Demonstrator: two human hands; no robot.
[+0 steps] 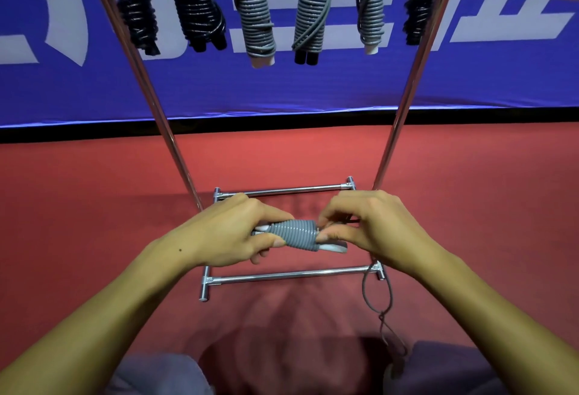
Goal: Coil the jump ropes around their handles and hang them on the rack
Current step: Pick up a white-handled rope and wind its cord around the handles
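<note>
From the head view, the step in hand looks like the coiling itself, near its end: a grey jump rope (296, 234) is wound in tight turns around its white handles (333, 248), held level in front of the person and above the rack's base bars (291, 275). A loose tail of cord (377, 294) drops from the right side, loops past the base bar and trails toward the lap, so a short length remains unwound.

The left hand (233, 231) is clamped around the left end of the bundle, thumb underneath and fingers curled over the top. The right hand (365, 227) pinches at the right end of the coil, fingertips bunched where the cord leaves the handles. The two hands sit close together, joined only by the bundle.

My guess is the next move calls for winding or tucking the tail so the coil holds, then lifting it up to hang.

Six finished bundles, three black (195, 5) and three grey (255, 15), hang from the rack's top, between its uprights (416, 81).
</note>
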